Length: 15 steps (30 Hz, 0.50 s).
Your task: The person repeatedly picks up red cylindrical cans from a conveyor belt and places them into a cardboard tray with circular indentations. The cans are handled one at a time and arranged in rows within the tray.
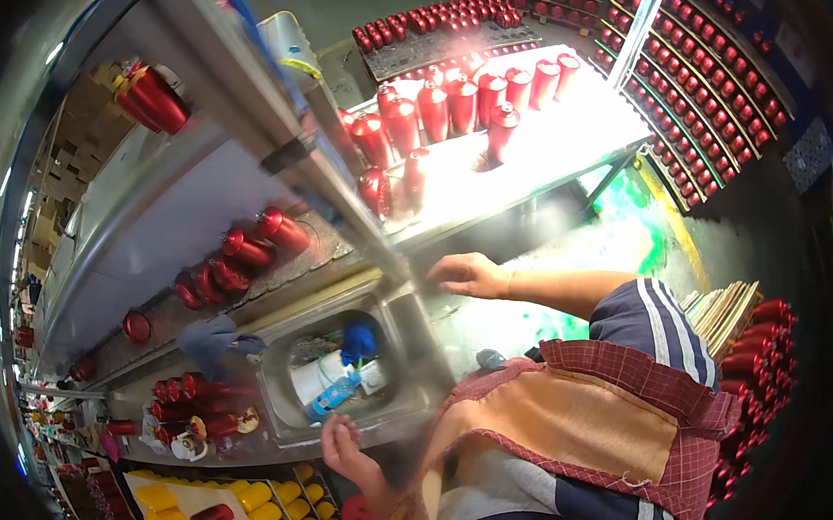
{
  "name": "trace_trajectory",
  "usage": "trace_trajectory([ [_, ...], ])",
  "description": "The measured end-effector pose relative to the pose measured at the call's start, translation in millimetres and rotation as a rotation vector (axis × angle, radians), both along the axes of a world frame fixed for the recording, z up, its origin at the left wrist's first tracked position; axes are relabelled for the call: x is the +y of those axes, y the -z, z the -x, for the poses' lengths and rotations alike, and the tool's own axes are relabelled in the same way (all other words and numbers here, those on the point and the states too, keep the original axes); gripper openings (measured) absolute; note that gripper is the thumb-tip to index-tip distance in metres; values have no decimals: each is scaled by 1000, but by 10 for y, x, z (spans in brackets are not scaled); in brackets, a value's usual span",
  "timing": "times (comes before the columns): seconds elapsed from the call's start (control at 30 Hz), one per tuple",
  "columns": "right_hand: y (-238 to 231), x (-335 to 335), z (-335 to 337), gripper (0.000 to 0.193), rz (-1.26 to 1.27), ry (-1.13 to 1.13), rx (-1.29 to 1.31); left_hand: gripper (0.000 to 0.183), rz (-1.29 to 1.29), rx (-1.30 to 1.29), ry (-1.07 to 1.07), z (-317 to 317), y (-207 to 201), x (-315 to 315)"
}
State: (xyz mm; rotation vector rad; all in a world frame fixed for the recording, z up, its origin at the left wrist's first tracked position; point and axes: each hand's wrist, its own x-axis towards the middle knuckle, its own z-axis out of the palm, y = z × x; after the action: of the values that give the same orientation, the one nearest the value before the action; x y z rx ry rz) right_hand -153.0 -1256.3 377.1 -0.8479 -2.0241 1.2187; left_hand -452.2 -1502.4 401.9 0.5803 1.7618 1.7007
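My right hand [472, 277] is stretched out over the gap between the metal frame and the bright table, its fingers loosely extended and holding nothing. My left hand [344, 446] hangs by the front rim of the metal sink [406, 308], fingers slightly bent and apart, nothing in them. Inside the sink lie a bottle of blue liquid [333, 397], a crumpled blue item [358, 343] and a white piece [315, 375]. Across the gap, several glossy red bottles [433, 109] stand in rows on the brightly lit table [562, 137]; one red bottle [502, 133] stands in front.
A metal post [336, 193] rises beside the sink. Red bottles [247, 247] line the ledge behind it, and a blue-grey cloth [210, 346] lies on the counter. More red bottles [195, 388] lie left of the sink. Racks of red bottles [692, 81] and yellow bottles [260, 513] surround the area.
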Motion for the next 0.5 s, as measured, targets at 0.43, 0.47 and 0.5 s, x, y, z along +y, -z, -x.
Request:
trace_trajectory([
  [0.43,40,1065,-2031,37,-324,775,71,18,-50,-67,413,-1143,190,1017],
  [0.47,39,1256,-2211,38,-285,751,124,18,-16,-59,419,-1279,208,1097],
  [0.5,76,1466,-2378,41,-160,730,269,18,-6,-74,432,-1414,219,1181],
])
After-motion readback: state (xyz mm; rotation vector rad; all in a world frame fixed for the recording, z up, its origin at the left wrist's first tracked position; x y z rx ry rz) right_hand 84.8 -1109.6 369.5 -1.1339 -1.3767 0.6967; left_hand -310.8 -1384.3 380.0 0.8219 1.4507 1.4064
